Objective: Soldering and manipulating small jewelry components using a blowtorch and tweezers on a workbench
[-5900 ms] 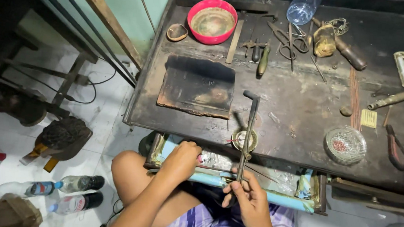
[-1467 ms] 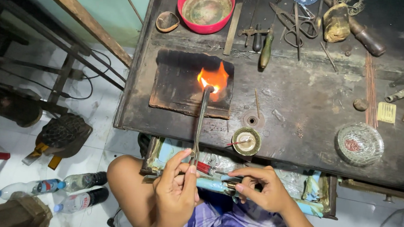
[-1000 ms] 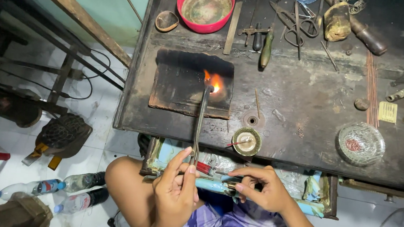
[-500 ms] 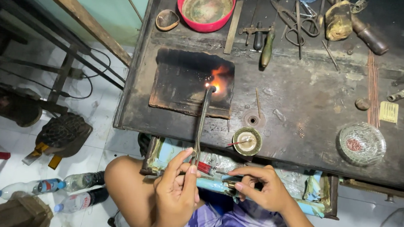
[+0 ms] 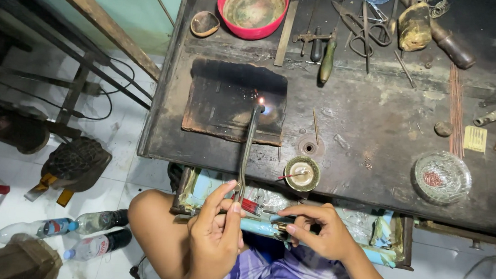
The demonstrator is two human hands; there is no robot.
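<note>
My left hand (image 5: 215, 231) grips the lower end of a long thin metal torch pipe (image 5: 246, 151) that reaches up over the workbench. Its tip burns with a small flame (image 5: 262, 104) over a charred black block (image 5: 233, 100). My right hand (image 5: 319, 229) sits beside it, below the bench edge, pinching a small dark object near a red part at the base of the torch (image 5: 250, 205). A small round brass dish (image 5: 302, 173) with a thin stick in it stands just above my right hand.
A pink bowl (image 5: 252, 7), scissors (image 5: 363, 30), files and pliers lie along the back of the dark bench (image 5: 380, 108). A glass ashtray (image 5: 441, 176) sits at right. An open drawer (image 5: 382, 238) is over my lap. Bottles (image 5: 85, 227) lie on the tiled floor at left.
The flame has shrunk from a large orange blaze to a small bright point at the pipe's tip. Both hands have held their places.
</note>
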